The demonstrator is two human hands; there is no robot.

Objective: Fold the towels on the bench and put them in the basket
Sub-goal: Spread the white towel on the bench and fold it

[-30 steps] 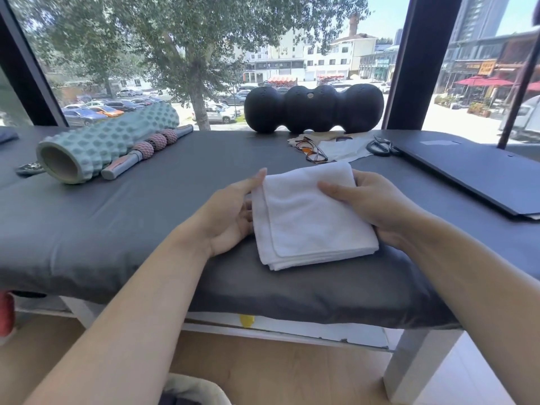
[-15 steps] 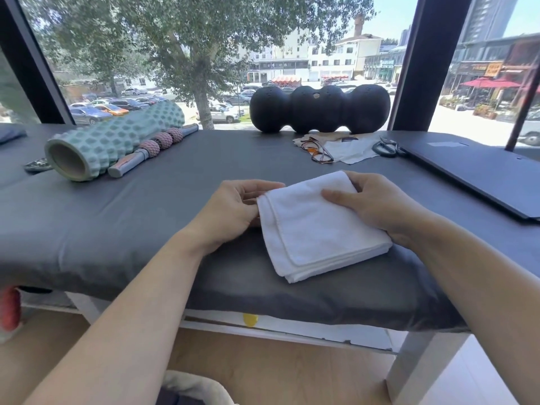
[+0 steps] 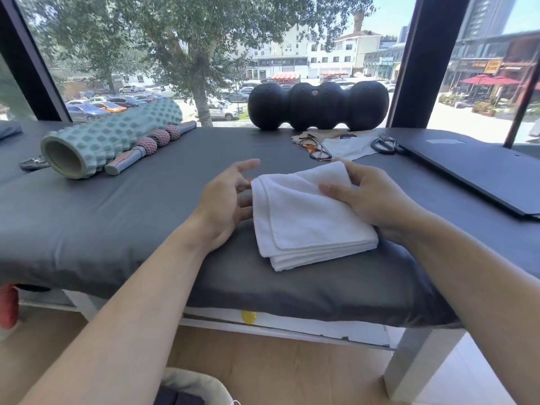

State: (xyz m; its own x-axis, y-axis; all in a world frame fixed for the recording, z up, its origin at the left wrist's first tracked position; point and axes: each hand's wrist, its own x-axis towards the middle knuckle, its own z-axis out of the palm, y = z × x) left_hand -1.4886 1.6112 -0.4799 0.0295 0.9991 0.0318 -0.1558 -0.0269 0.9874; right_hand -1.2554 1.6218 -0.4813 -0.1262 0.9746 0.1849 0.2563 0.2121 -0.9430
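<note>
Head view looks down on a white towel folded into a thick square pad, lying near the front edge of the grey padded bench, roughly centre. The right hand rests on the towel's right side with the thumb laid across the top; the fingers curl over the far right corner, though whether they pinch the layers or merely press on them I cannot tell. The left hand sits just beside the towel's left edge, fingers spread and loose, holding nothing, its fingertips close to or grazing the cloth. Folding looks finished for this towel, so the step in hand is probably lifting it to the basket, whose pale rim shows at the bottom of the frame, on the floor below the bench's near side. The towel should be light, soft and floppy; its several stacked layers show at the near edge and will likely slide apart or sag if lifted by one corner. A sensible hold is from both sides, fingers slipped underneath and thumbs on top, keeping the stack flat. Farther back lie a teal foam roller, a black peanut-shaped roller, glasses and scissors, all well apart from the towel.
</note>
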